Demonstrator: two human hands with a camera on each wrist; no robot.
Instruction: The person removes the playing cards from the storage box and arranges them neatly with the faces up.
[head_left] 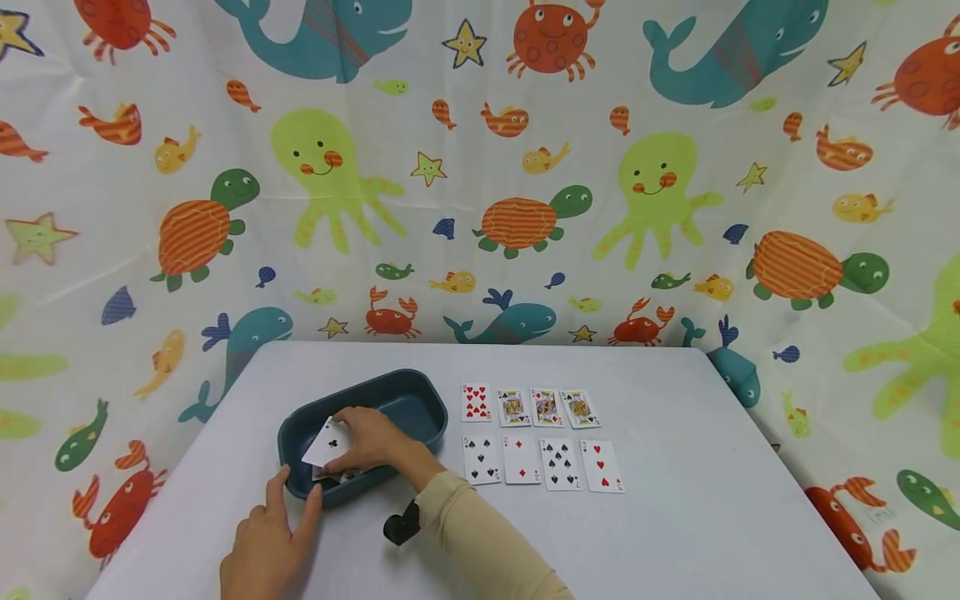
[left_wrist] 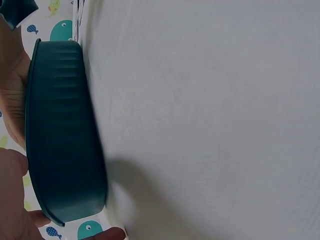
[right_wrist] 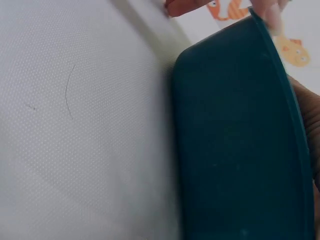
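A dark teal tub (head_left: pixel 408 383) stands on the left part of the white table. My right hand (head_left: pixel 375 437) reaches over it and pinches a playing card (head_left: pixel 327 443), a club, tilted above the inside. More cards (head_left: pixel 351 476) lie in the tub, partly hidden under that hand. With fairly straight fingers, my left hand (head_left: pixel 266 537) touches the rim at the tub's near left corner. In the left wrist view the tub's outer wall (left_wrist: pixel 65 130) fills the left side, and fingertips (right_wrist: pixel 272 19) show over its rim in the right wrist view.
Right of the tub, face-up playing cards lie in two rows on the white table (head_left: pixel 697 500): the back row (head_left: pixel 513 408) includes court cards, the front row (head_left: pixel 521 461) number cards. A curtain (head_left: pixel 480 275) printed with sea animals hangs behind the table.
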